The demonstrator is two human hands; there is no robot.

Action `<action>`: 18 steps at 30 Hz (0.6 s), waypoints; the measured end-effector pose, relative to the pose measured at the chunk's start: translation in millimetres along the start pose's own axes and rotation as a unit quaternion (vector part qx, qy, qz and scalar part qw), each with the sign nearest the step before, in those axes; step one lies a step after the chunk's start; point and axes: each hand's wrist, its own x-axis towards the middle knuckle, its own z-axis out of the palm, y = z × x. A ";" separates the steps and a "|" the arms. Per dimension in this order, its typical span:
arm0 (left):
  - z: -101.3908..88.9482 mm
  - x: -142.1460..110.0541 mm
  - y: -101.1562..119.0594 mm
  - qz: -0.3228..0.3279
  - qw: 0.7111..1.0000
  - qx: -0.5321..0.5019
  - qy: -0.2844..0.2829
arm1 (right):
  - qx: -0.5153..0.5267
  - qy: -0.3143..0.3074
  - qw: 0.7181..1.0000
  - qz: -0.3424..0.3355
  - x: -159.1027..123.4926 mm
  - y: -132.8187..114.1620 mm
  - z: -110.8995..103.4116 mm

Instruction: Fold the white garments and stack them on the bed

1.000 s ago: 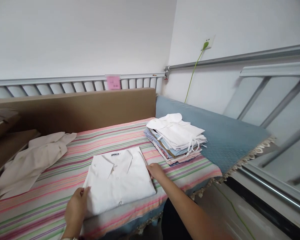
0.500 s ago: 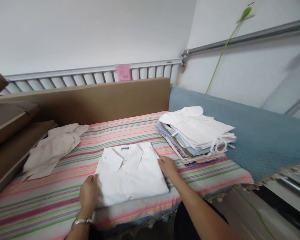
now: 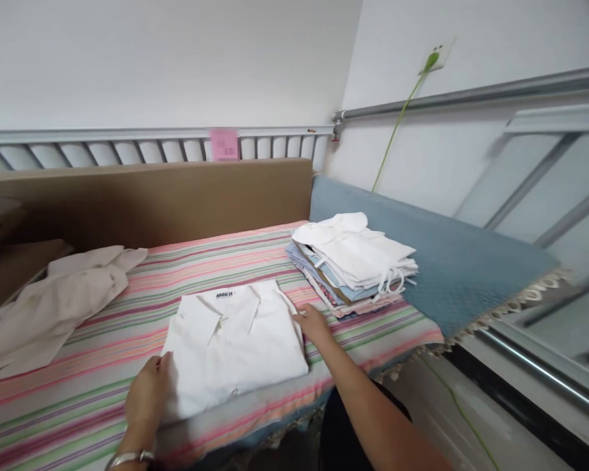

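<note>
A white shirt (image 3: 240,350), folded into a neat rectangle with its collar and label at the far end, lies on the striped cloth (image 3: 186,261). My left hand (image 3: 148,389), with a silver bangle at the wrist, pinches the shirt's left edge. On the opposite side my right hand (image 3: 314,324) grips the right edge, thumb and fingers closed on the fabric. Just beyond my right hand stands a stack of folded clothes (image 3: 356,261), white pieces on top and blue, brown and pink ones beneath.
Crumpled off-white cloth (image 3: 73,294) lies at the left beside brown cushions (image 3: 19,265). A brown back cushion (image 3: 201,199) runs along the radiator (image 3: 167,150). Blue fabric (image 3: 422,255) covers the right side. A green cord (image 3: 397,121) hangs from a wall socket.
The view has swung to the right, so everything appears further left. Both hands keep hold of the shirt's sides, and the shirt seems to stay in place on the cloth.
</note>
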 end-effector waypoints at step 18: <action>-5.9 -75.0 194.3 0.214 0.977 0.009 -0.001 | 0.074 0.030 0.997 -0.007 -5.2 -16.4 -10.7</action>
